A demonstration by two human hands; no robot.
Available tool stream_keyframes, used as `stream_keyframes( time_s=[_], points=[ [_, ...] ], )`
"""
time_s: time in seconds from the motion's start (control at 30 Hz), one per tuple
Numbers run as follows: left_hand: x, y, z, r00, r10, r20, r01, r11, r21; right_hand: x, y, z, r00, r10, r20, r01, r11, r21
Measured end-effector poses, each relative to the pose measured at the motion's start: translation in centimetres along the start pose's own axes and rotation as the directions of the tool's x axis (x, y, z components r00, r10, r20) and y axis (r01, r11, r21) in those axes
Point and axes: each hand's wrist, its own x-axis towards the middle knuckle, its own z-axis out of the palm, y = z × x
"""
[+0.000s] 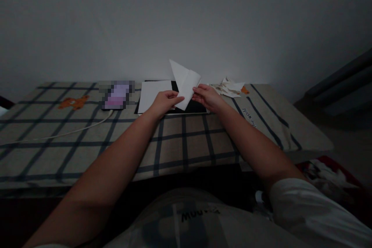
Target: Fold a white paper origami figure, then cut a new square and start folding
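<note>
Nearest us, on our shirt hem, dark letters show upside down, too dim to read. Further out, over the checked surface (186,139), our left hand (164,102) and right hand (207,97) each pinch an edge of a folded white paper (186,83), lifted clear above a dark pad (197,106) and white sheet (152,95). We judge the paper light, limp and easily creased, best held at its edges by the fingertips. On the cloth to the right we read "the world". Beyond lie paper scraps (229,88), a blurred phone (117,95) and its cable (72,131).
</note>
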Motion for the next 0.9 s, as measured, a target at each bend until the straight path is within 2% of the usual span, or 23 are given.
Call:
stream_keyframes(
  time_s=[0.23, 0.3, 0.37, 0.43, 0.53, 0.57, 0.63, 0.67, 0.73, 0.83, 0.9],
  points=[
    [0.4, -0.6, 0.1, 0.999, 0.015, 0.041, -0.015, 1.0, 0.02, -0.3, -0.6, 0.1, 1.0, -0.003, -0.002, 0.003, 1.0, 0.015],
    [0.4, -0.8, 0.0, 0.998, 0.049, 0.042, -0.053, 0.992, 0.117, -0.3, -0.6, 0.2, 1.0, -0.003, -0.016, 0.004, 1.0, 0.01],
    [0.2, -0.8, -0.3, 0.988, 0.157, 0.011, -0.153, 0.941, 0.302, -0.3, -0.6, 0.1, 0.999, -0.005, -0.033, 0.005, 1.0, -0.005],
    [0.0, -0.5, -0.7, 0.941, 0.337, -0.04, -0.276, 0.828, 0.488, -0.1, -0.4, -0.1, 0.999, 0.004, -0.045, -0.005, 0.999, -0.036],
    [-0.5, 0.5, -1.6, 0.802, 0.552, -0.226, -0.374, 0.76, 0.531, 0.1, -0.2, -0.5, 0.998, 0.051, -0.022, -0.054, 0.991, -0.121],
    [-0.5, 0.8, -1.9, 0.766, 0.594, -0.246, -0.403, 0.741, 0.537, 0.2, -0.1, -0.6, 0.997, 0.071, 0.004, -0.069, 0.985, -0.159],
    [-0.5, 1.1, -2.3, 0.746, 0.639, -0.187, -0.444, 0.687, 0.575, 0.1, 0.1, -0.7, 0.993, 0.091, 0.074, -0.07, 0.966, -0.25],
    [-0.3, 1.1, -2.4, 0.752, 0.644, -0.137, -0.457, 0.661, 0.595, 0.0, 0.1, -0.6, 0.99, 0.089, 0.109, -0.054, 0.954, -0.295],
    [0.0, 0.7, -2.5, 0.796, 0.604, -0.038, -0.456, 0.64, 0.619, -0.1, 0.1, -0.5, 0.985, 0.071, 0.158, -0.009, 0.931, -0.364],
    [0.5, -0.1, -2.3, 0.901, 0.431, 0.046, -0.373, 0.719, 0.587, -0.3, 0.1, -0.4, 0.983, 0.022, 0.18, 0.057, 0.904, -0.423],
    [0.7, -0.5, -2.1, 0.94, 0.334, 0.076, -0.313, 0.75, 0.583, -0.2, 0.1, -0.4, 0.984, -0.022, 0.176, 0.104, 0.878, -0.467]
  ],
)
